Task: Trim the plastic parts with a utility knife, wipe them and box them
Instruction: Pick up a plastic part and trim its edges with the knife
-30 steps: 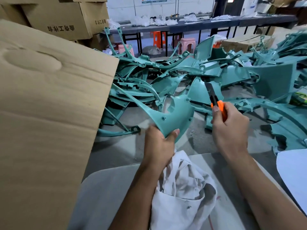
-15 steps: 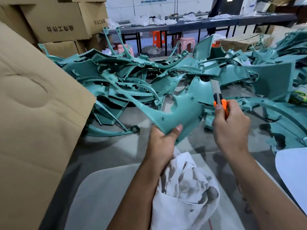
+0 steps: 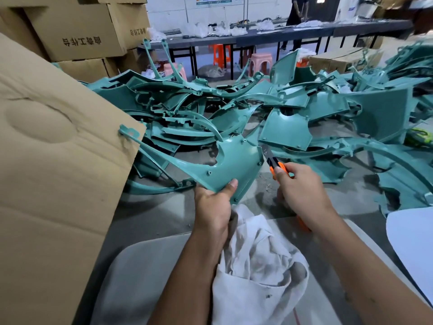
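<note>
Left hand (image 3: 214, 207) grip pinching teal plastic part (image 3: 230, 164) lower edge, right hand (image 3: 302, 191) grip clenching utility knife (image 3: 273, 164) at part's right edge

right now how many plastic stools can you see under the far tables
4: two orange stools and two pink stools, all on the floor beyond the pile of teal parts. More may be hidden behind the pile.

factory workshop: heap of teal plastic parts (image 3: 234, 118) beyond the hands, stacked cardboard boxes (image 3: 77, 31) far left, long workbenches (image 3: 269, 35) and plastic stools (image 3: 259, 63) behind.
</note>
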Available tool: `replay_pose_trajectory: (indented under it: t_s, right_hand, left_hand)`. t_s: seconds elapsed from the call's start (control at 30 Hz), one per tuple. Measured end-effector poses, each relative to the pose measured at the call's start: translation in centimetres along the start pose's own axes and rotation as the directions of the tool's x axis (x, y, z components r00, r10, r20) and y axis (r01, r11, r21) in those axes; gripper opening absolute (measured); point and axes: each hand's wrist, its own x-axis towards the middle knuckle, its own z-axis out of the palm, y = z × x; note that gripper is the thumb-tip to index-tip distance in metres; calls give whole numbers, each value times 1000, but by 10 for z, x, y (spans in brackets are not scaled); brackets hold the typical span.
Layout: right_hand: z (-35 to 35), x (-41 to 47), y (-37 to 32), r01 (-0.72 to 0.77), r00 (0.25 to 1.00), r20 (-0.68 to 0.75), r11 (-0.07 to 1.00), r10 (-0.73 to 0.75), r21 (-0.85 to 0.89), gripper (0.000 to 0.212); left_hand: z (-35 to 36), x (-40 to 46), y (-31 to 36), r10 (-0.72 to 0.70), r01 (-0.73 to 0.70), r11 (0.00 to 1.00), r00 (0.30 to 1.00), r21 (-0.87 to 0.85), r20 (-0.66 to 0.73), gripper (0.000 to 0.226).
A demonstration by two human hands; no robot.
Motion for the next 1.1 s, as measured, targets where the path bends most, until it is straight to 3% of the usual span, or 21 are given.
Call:
replay_pose_trajectory:
  t_s: [0.17,0.37,0.5,0.63,0.73,0.83,0.93,0.97,1.0,1.1]
  right_hand:
    - [-7,5,5,-81,996,40,992,85,-95,34]
    - [-6,9,11,-164,981,102,986,164,-6,35]
    - [-5,11,11,-157,980,114,985,164,-74,37]
    - [1,10,11,-115,992,29,971,124,-208,40]
    - [0,9,10,-109,992,33,973,118,-203,39]
    - [-3,8,7,-109,993,52,994,108,20,36]
    - [-9,7,-1,-131,991,56,874,119,469,32]
    - [-10,7,-2,-125,991,30,846,128,519,33]
    - [-11,8,0,-109,992,-8,869,129,483,33]
    - [-8,11,9,-133,989,-43,980,140,146,35]
  left_hand:
    - [4,-5,-2,68,-77,970,997,232,47,13]
    - [6,-8,-1,95,-101,967,995,232,38,17]
    - [3,-10,3,92,-86,981,995,176,-25,16]
    - [4,-11,-1,178,-184,947,983,264,48,12]
    - [7,-14,-5,256,-271,893,962,360,90,27]
    - [10,-17,-8,334,-350,816,935,460,118,2]
    - [13,-16,-8,378,-398,776,915,490,145,11]
    - [13,-17,-7,377,-397,771,915,497,146,11]
    - [13,-18,-7,376,-394,772,916,499,143,10]
    - [11,-15,-10,365,-372,788,924,491,114,1]
